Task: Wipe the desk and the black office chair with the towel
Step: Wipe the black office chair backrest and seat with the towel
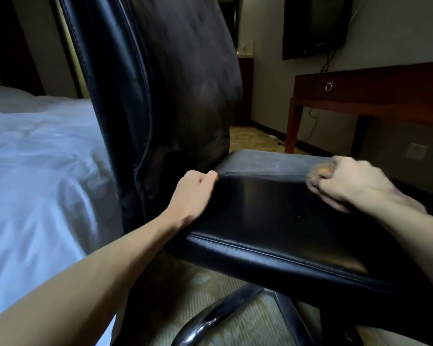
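In the head view, we are looking across the black office chair (175,96), which is filling the middle of the frame. The bed (35,158) is lying at nine o'clock and the desk (375,88) is standing well apart at two o'clock.

Our left hand (195,193) is curling its fingers over the seat (273,213) edge at the seat's nine o'clock, just beside the backrest, and seems to be steadying the chair.

Our right hand (355,183) is working at the seat's three o'clock corner with bent fingers. It is blurring, so we cannot tell what it is clutching. A tan-orange patch (320,174) at its knuckles is probably the towel, though we are only guessing.

We are judging several risks:
- The chair is standing on a rolling base (223,318) at six o'clock, so a hard stroke could be swinging or rolling it away if the left hand is loosening.
- A bunched towel could be slipping off the smooth leather corner and dropping to the carpet.
- Fast strokes could be skipping the stitched seams, where dust is collecting.
- The desk could be getting forgotten altogether.
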Demonstrator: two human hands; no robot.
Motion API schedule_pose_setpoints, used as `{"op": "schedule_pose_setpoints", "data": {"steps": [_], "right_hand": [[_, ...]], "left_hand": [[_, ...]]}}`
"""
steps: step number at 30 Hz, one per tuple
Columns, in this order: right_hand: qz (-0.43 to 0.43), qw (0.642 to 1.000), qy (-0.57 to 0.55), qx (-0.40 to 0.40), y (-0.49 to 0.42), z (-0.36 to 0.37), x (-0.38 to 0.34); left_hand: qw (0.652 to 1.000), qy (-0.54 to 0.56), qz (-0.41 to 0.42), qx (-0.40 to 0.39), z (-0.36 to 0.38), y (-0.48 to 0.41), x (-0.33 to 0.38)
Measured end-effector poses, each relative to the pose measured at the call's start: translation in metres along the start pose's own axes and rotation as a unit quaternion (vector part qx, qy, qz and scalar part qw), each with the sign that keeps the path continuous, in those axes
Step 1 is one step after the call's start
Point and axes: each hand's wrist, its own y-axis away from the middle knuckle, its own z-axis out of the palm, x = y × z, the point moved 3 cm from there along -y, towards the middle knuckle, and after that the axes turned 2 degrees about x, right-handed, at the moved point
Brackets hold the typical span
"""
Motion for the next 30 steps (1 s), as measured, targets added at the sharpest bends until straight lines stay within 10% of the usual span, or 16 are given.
{"op": "schedule_pose_setpoints", "data": {"steps": [8,16,30], "right_hand": [[-0.284,0.951,-0.095,-0.082,0.029,0.056,-0.183],[-0.213,0.973,-0.091,0.016,0.023,0.073,-0.195],[-0.318,0.855,-0.317,-0.259,0.03,0.021,-0.169]], "left_hand": [[0.986,0.161,-0.035,0.03,0.0,-0.002,-0.003],[0.982,0.184,-0.024,0.04,-0.006,0.01,0.007],[0.99,0.089,0.069,0.081,-0.006,0.034,0.028]]}}
